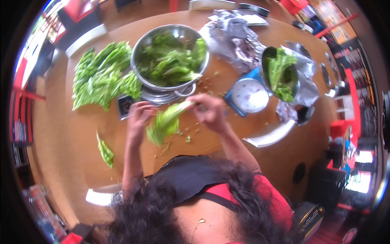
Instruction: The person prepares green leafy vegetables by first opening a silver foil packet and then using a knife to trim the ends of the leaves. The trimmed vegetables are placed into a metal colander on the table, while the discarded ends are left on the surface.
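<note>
In my right hand [210, 112] is the pale stem end of a green lettuce leaf [164, 123], pinched between the fingertips. The leaf hangs toward the left and is blurred. My left hand [139, 113] is raised just beside it, fingers loosely spread and blurred, with nothing seen in them. Beyond my hands, a perforated steel colander [134, 62] holds several lettuce leaves and rests above a ringed metal base [161, 96]. To its left lies a heap of lettuce [100, 76]. One small leaf [105, 151] lies alone near my left forearm.
On the wooden table [219, 137], a blue scale [234, 106] bears a patterned white dish [250, 95]. A metal bowl [264, 61] of lettuce stands beside it. Crumpled foil [234, 36] lies at the back. A dark flat device [125, 107] sits by the heap; scraps [188, 139] are scattered before me.
</note>
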`<state>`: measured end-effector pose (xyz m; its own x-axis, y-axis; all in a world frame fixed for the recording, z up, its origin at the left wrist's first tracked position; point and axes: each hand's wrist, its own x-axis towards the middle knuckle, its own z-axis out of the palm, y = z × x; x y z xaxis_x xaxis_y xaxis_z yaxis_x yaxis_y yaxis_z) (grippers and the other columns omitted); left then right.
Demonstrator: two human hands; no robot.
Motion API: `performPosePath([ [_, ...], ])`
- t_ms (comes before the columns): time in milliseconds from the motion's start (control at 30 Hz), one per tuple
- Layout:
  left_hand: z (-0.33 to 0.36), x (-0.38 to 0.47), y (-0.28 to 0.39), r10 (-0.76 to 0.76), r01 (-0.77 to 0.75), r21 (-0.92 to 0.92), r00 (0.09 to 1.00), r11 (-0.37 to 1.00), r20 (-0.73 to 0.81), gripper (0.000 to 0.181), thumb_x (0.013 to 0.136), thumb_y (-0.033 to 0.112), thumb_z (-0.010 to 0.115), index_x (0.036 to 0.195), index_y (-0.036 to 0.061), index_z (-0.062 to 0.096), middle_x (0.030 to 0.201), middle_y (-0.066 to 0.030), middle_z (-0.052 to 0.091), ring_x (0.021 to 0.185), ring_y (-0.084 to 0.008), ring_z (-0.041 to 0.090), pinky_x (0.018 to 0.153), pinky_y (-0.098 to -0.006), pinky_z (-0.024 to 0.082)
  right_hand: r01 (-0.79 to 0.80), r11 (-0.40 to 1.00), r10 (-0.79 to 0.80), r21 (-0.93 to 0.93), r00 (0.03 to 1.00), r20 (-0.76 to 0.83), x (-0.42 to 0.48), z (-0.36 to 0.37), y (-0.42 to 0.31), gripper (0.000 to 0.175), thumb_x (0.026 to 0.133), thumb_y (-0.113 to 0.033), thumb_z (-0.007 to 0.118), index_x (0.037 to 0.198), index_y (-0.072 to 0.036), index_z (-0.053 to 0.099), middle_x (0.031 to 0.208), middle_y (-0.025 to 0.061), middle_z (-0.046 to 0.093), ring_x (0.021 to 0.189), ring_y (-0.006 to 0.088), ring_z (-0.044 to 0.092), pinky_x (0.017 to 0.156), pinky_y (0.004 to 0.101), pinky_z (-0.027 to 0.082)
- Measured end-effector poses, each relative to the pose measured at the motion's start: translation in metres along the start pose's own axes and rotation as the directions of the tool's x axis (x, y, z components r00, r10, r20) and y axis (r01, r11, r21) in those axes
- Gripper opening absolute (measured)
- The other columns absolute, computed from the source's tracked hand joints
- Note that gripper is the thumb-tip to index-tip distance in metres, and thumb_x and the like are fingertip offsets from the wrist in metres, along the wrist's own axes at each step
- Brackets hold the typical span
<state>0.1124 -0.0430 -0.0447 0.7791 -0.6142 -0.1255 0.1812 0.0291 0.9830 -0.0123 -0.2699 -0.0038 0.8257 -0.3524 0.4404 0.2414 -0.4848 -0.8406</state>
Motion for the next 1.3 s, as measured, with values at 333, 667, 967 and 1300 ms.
performPosePath([
  [333, -0.306, -0.09, -0.179, 0.237, 0.886, 0.388, 0.332, 0.255, -0.913, 0.069, 0.081, 0.041, 0.067, 0.135, 0.0058, 0.043, 0.124, -0.0212, 0.053, 0.117, -0.0346, 0.05, 0.096, -0.0441, 0.043, -0.416, 0.734, -0.295, -0.537, 0.516, -0.804, -0.023, -0.214, 0.035, 0.019, 0.084, -0.008, 0.069, 0.098, 0.002, 0.059, 0.094, 0.0136, 0.066, 0.088, 0.0247, 0.065, 0.078, 0.0337, 0.054],
  [667, -0.225, -0.078, -0.188, -0.437, 0.228, -0.378, 0.584, 0.897, -0.684, 0.021, 0.089, 0.012, 0.061, 0.108, 0.0041, 0.06, 0.093, -0.0078, 0.063, 0.077, -0.0248, 0.064, 0.064, -0.0425, 0.053, -0.225, 0.697, 0.3, -0.681, 0.954, -0.009, -0.105, -0.026, 0.123, 0.036, 0.079, -0.014, 0.067, 0.113, -0.005, 0.059, 0.111, 0.0199, 0.059, 0.104, 0.0338, 0.056, 0.09, 0.0432, 0.045],
  [967, -0.047, -0.05, -0.027, -0.141, 0.059, -0.36, 0.968, 0.931, -0.206, 0.038, 0.089, 0.006, 0.055, 0.126, 0.0054, 0.043, 0.106, -0.012, 0.06, 0.093, -0.0206, 0.062, 0.082, -0.0367, 0.052, -0.252, 0.545, 0.353, -0.8, 0.934, -0.053, -0.153, -0.002, 0.179, 0.04, 0.073, -0.018, 0.073, 0.109, -0.01, 0.058, 0.12, 0.0133, 0.053, 0.114, 0.0334, 0.048, 0.095, 0.0484, 0.037],
  [1300, 0.016, -0.032, -0.018, -0.104, 0.156, -0.517, 0.986, 0.842, 0.128, 0.026, 0.096, 0.021, 0.05, 0.114, 0.0023, 0.051, 0.093, -0.0129, 0.062, 0.09, -0.0271, 0.064, 0.082, -0.0411, 0.052, -0.223, 0.86, 0.248, -0.458, 0.969, -0.005, -0.174, -0.044, 0.173, 0.048, 0.08, 0.002, 0.06, 0.126, -0.007, 0.048, 0.106, 0.0151, 0.056, 0.101, 0.0351, 0.054, 0.086, 0.0422, 0.045],
])
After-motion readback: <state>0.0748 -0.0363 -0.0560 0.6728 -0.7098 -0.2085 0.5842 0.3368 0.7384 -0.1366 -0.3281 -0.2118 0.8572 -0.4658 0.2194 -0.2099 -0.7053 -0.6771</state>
